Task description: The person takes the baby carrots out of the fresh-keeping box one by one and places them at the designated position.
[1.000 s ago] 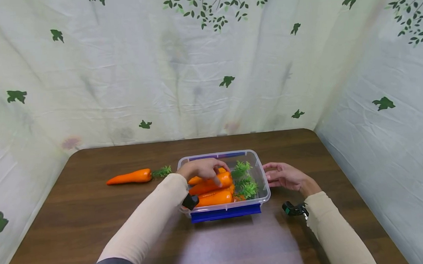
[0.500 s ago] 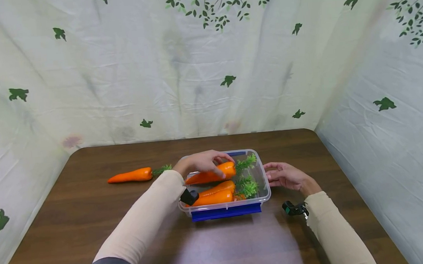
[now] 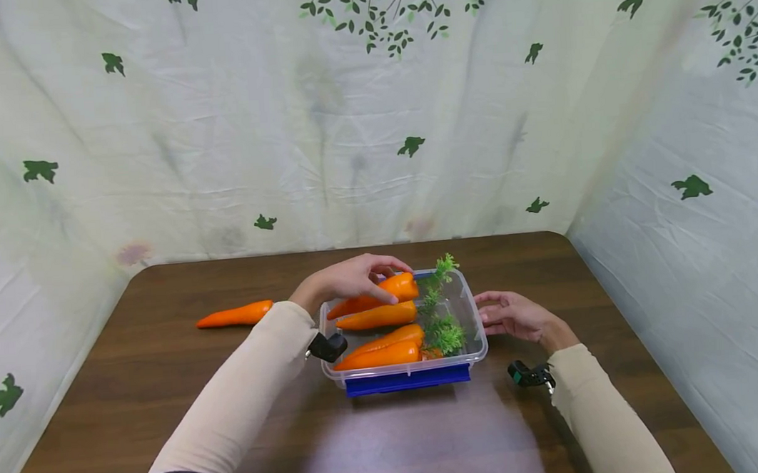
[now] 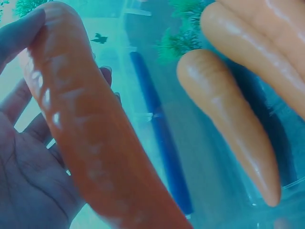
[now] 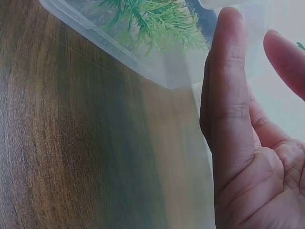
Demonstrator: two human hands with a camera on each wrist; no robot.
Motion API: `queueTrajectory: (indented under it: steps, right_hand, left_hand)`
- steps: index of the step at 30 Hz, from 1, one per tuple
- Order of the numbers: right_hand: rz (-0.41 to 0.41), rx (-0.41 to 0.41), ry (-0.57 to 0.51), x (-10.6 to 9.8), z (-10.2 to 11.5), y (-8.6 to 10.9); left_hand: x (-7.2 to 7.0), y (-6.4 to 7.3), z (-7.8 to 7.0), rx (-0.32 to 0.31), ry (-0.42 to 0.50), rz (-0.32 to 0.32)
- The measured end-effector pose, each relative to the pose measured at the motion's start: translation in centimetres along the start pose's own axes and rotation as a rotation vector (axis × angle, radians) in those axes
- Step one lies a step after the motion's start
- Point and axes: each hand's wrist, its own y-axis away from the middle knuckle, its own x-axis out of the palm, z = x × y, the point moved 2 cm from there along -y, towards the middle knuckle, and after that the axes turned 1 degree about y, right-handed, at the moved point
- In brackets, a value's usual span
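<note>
A carrot (image 3: 402, 287) with a green leafy top is held in my left hand (image 3: 354, 277), over the far side of a clear plastic box (image 3: 482, 331). The left wrist view shows thumb and fingers on either side of the carrot's thick end (image 4: 62, 52). Below it in the box lies another carrot (image 3: 379, 316), apart from several more at the near side, such as the front carrot (image 3: 382, 356). My right hand (image 3: 515, 316) is at the box's right wall, its fingers loosely extended; in the right wrist view its index finger (image 5: 231, 95) overlaps the box edge.
One more carrot (image 3: 235, 315) lies on the brown wooden table (image 3: 136, 392), left of the box; my left forearm hides its leafy end. A blue latch (image 3: 409, 381) runs along the box's front. A white leaf-printed curtain (image 3: 360, 123) stands behind the table.
My left hand has picked a carrot up from the pile in the box and moved it toward the far side, uncovering the carrot beneath. My right hand stays beside the box.
</note>
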Motion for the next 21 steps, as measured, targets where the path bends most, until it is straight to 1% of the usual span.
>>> queueTrajectory:
  steps: [6,10,14,17,21]
  right_hand:
    - [0.000,-0.002,0.009,-0.1,-0.1,0.0]
    - [0.000,-0.003,0.001,0.0,-0.1,0.0]
    - [-0.010,-0.001,-0.002,0.2,-0.1,0.0]
    - [-0.010,-0.002,-0.016,0.2,-0.1,0.0]
    - [-0.008,-0.005,-0.030,0.2,0.0,0.1]
  left_hand:
    - [-0.8,0.9,-0.6,0.022,0.050,-0.023]
    - [-1.4,2.0,-0.9,0.032,0.087,-0.030]
    - [-2.3,3.3,-0.9,0.029,0.112,-0.054]
    - [-3.2,4.5,-0.6,0.009,0.106,-0.082]
    - [-4.1,6.0,0.2,-0.021,0.059,-0.108]
